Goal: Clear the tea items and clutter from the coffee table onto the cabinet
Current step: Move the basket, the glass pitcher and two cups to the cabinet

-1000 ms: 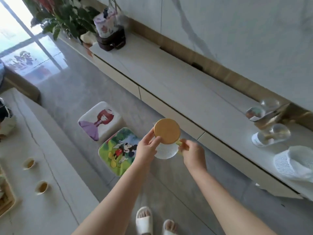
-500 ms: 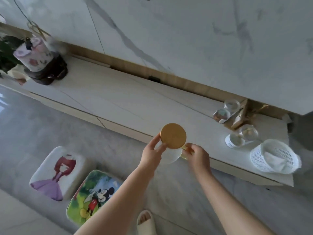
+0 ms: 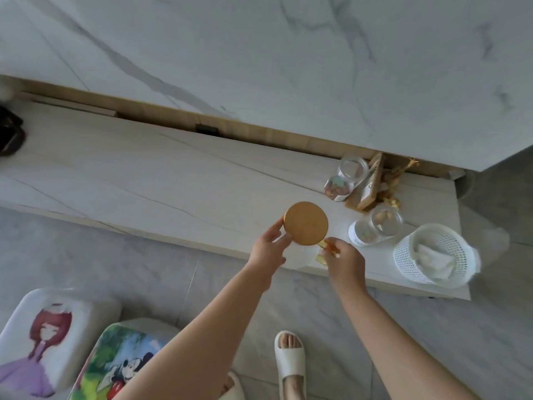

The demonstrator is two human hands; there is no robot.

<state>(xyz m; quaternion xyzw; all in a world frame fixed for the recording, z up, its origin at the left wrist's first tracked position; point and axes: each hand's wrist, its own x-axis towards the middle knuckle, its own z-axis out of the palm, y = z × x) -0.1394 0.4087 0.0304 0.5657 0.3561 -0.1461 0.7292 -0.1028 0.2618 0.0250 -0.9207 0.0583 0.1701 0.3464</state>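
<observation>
left hand [image 3: 266, 251]: fingers curled, gripping | right hand [image 3: 344, 259]: pinching

Two cartoon stools [image 3: 54, 339] sit on the grey floor [image 3: 86, 255]. White slippers [image 3: 290, 359] stand nearby. A marble wall [image 3: 259, 53] rises behind, with a dark pot [image 3: 10, 134] far left.

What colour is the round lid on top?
The lid is golden tan, like wood; the head view shows it.

No text, label or number is legible on anything in view.
</observation>
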